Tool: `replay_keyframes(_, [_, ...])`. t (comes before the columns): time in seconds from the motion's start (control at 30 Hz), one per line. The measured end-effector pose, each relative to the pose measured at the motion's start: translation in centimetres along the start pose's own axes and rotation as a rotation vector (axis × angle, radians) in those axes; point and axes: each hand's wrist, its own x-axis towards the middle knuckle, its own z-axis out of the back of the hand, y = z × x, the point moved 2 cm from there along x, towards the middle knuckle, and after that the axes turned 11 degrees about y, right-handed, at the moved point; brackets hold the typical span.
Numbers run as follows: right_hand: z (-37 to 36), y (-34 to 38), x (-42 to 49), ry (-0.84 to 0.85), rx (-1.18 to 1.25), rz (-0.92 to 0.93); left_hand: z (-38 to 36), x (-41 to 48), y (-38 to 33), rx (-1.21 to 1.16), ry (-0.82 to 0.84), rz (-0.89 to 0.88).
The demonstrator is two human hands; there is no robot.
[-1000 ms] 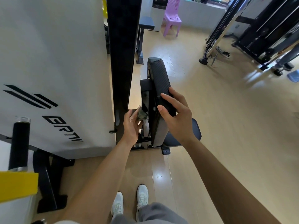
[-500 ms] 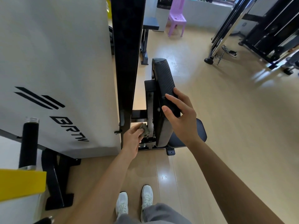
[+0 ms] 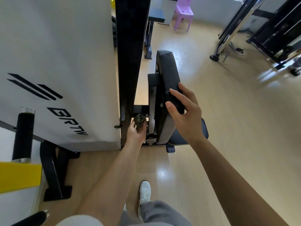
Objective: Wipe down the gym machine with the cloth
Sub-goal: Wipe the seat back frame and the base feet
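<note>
While a yellow block (image 3: 17, 175) is showing at the far left edge, a black foam handle (image 3: 23, 136) is standing upright just above it, in front of the white panel (image 3: 57, 46) of the gym machine (image 3: 130, 70), which is carrying slanted black stripes and dark lettering. Right of the panel a tall black post (image 3: 132, 30) is rising from the floor (image 3: 228, 128) and running out of the top of the view. Low down, in the gap between that post and the bracket behind the back pad (image 3: 169, 79), the left hand (image 3: 136, 133) is gripping the cloth (image 3: 139, 120) — a small grey-green wad bunched in the fingertips — and holding it right at the dark crossbar (image 3: 140, 109) there. The back pad, black and ribbed, is standing nearly upright, edge-on to the camera, with the seat (image 3: 203, 129) sticking out to the right at its foot. The right hand (image 3: 185, 115) is clasping the pad about halfway up: the thumb is lying on the near edge and the fingers are curling over the front face. Both bare forearms are reaching forward from the bottom of the view. Between them a white shoe (image 3: 145, 193) is resting on the pale wooden floor, above a grey trouser leg (image 3: 159, 212). Farther back a purple plastic chair (image 3: 183, 12) is standing by the wall, and at the far right other dark machines (image 3: 276, 30) are lining the room — too blurred for detail.
</note>
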Motion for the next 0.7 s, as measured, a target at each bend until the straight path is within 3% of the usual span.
replay_keyframes(0.03, [0.0,0.0,0.0,0.001,-0.002,0.000,-0.7,0.0,0.1,-0.043,-0.079,0.070])
replay_keyframes(0.13, [0.0,0.2,-0.1,0.005,-0.002,-0.001,-1.4,-0.8,-0.3,-0.183,-0.073,0.130])
replay_keyframes(0.23, [0.1,0.2,0.0,0.005,-0.001,0.000,-1.0,-1.1,-0.2,-0.254,0.071,0.120])
replay_keyframes(0.5, [0.1,0.3,0.0,0.010,0.005,-0.002,-1.8,-3.3,-0.2,-0.309,0.211,0.125])
replay_keyframes(0.7, [0.0,0.2,0.0,0.005,-0.003,0.003,-1.0,-2.9,0.1,-0.254,0.078,0.081])
